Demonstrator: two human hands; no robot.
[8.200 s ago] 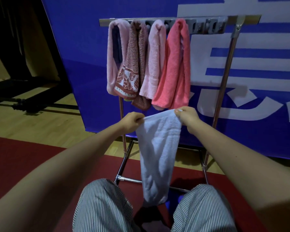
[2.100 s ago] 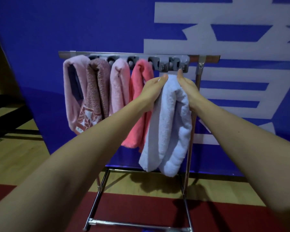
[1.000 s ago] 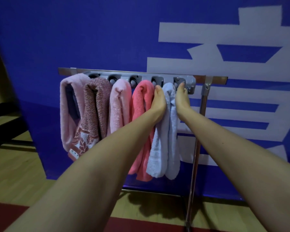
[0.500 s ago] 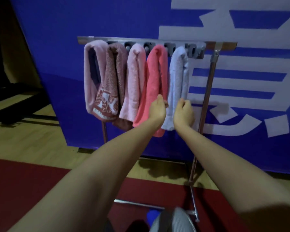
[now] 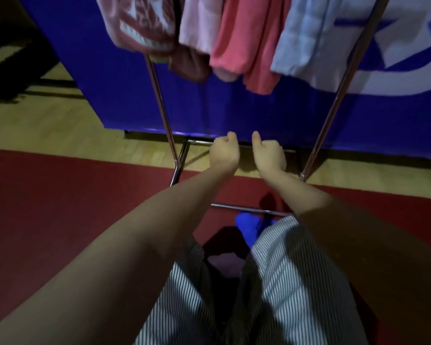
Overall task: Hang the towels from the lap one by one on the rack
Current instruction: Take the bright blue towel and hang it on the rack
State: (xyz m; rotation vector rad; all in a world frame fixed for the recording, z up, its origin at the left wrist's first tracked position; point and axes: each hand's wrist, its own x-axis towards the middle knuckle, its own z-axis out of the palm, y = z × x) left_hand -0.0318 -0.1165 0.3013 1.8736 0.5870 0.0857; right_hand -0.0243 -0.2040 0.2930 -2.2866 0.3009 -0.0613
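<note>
Four towels hang side by side between the rack's two uprights, their tops cut off by the frame edge: a patterned towel on the left, then a pink towel, a coral towel and a blue towel beside the right upright; each touches its neighbour, and the blue one's hem lies against that upright. Neither grip touches any towel; both hover well below the hems, between the left upright and the right one, in front of the rack's rear base bar. The left grip sits under the coral towel's lower end; it is clenched on nothing, thumb poking forward. The right grip sits just beside it, under the seam where coral meets blue; it too is clenched and bare, thumb out. The two fists are near each other but apart.

Nearer the camera, the front base bar crosses behind the forearms; below it lie striped shorts over both thighs. In the dark gap between the knees a pale patch shows; whether it is a towel cannot be told. A bright blue object lies by the front bar; too blurred to name. The rack stands partly on a red mat, partly on wood floor; a blue banner with white shapes stands behind it.
</note>
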